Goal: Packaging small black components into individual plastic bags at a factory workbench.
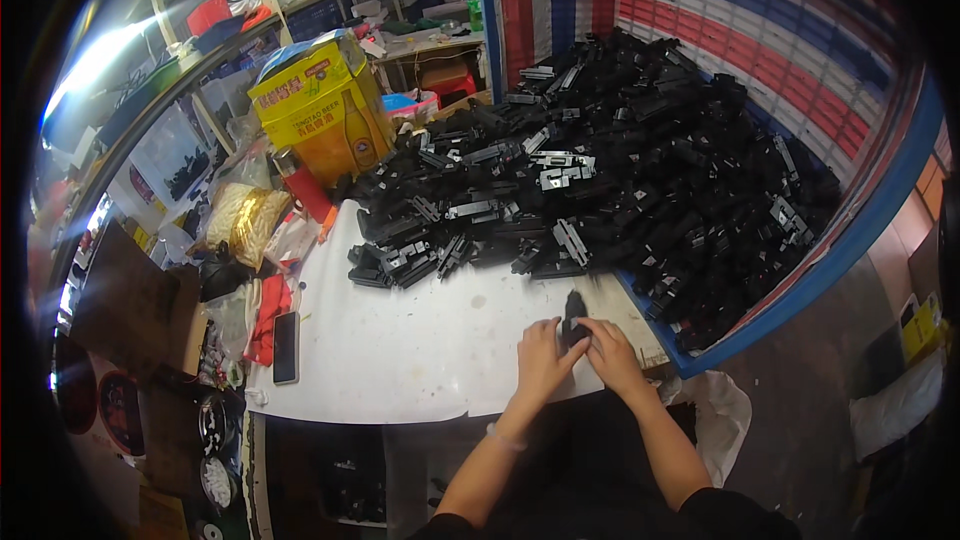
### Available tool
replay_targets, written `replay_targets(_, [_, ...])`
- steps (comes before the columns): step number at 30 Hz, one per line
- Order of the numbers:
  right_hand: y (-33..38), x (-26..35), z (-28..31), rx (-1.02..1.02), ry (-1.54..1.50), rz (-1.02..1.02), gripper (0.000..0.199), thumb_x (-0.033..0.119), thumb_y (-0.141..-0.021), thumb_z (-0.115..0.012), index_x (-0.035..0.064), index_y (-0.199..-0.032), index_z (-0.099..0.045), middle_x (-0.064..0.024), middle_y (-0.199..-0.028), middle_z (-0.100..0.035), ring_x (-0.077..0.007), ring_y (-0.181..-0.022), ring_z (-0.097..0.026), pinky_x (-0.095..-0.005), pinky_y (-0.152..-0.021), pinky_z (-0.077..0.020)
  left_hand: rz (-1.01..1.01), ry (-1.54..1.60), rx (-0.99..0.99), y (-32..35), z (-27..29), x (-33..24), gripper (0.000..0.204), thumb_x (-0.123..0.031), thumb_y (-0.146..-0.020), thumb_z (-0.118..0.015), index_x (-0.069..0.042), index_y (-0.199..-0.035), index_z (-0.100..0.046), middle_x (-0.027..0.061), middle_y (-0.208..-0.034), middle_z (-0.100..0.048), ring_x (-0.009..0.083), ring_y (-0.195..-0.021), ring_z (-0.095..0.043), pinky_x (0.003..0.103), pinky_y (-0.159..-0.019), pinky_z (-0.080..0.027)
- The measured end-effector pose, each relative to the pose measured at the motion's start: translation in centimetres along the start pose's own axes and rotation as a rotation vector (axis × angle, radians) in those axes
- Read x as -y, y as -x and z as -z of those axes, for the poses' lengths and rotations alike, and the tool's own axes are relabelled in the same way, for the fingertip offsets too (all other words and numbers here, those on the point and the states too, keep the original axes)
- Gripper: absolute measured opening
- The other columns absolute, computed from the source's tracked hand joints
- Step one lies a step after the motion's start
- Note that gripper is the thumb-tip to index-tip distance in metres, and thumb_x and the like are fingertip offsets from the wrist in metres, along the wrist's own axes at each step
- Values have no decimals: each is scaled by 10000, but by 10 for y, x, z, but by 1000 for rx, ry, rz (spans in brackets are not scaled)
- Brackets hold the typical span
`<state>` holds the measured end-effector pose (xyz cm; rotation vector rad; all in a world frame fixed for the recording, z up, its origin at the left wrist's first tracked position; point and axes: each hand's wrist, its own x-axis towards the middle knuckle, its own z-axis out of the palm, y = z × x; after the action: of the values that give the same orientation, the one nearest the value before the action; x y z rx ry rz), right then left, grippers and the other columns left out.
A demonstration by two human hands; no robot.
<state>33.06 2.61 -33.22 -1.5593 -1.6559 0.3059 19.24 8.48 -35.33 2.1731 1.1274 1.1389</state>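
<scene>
Both hands meet at the near edge of a white table (pixel 400 340). My left hand (pixel 543 355) and my right hand (pixel 610 350) together grip one small black plastic part (pixel 573 322), which stands upright between the fingers. A large heap of similar black plastic parts (pixel 620 160), some with metal pieces, covers the table's far and right side, just beyond the hands.
A yellow cardboard box (pixel 325 105) stands at the far left of the table. A dark phone (pixel 285 346) lies at the table's left edge, beside red cloth (pixel 268 315) and plastic bags (pixel 245 220). A striped red, white and blue sheet (pixel 760 50) backs the heap.
</scene>
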Motion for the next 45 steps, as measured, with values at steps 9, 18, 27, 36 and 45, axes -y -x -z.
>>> replay_targets(9, [58,3,32,-172,-86,-213,253,66,-858,-552,30,-1108,-569,-146,-1000,-619,-292,-940,-593,-353,-838,-456,21,-217,199,-14,8,-3,375,-402,-728,-697,-55,-866,-663,95,-842,-612,281,-919,-514,406,-764,-364])
replay_targets(18, [58,-3,25,-40,-838,-467,177,143,-897,-602,13,-1016,-592,-1,-862,-593,-56,-789,-524,-215,-702,-432,-33,220,552,-3,67,-32,294,-188,-722,-730,-51,-975,-666,116,-875,-653,288,-856,-588,357,-810,-437])
replay_targets(27, [61,67,40,-225,-773,-365,132,141,-895,-603,10,-888,-606,-6,-830,-612,-52,-760,-529,-196,-716,-417,334,642,395,37,114,-35,322,-218,-783,-651,21,-995,-612,98,-1045,-586,187,-1047,-516,311,-968,-345])
replay_targets(36, [68,76,39,-259,-755,-268,119,118,-880,-622,2,-908,-617,-27,-812,-627,-70,-731,-551,-204,-678,-440,376,743,284,47,120,-54,249,-203,-787,-661,17,-891,-608,95,-1003,-582,186,-1002,-524,301,-911,-375])
replay_targets(45, [28,33,59,-114,388,-162,345,21,-767,-601,81,-1106,-576,-130,-1153,-539,-329,-1116,-481,-444,-981,-363,429,-110,596,89,237,1,318,-286,-720,-748,-10,-838,-642,126,-831,-640,253,-797,-600,322,-716,-448])
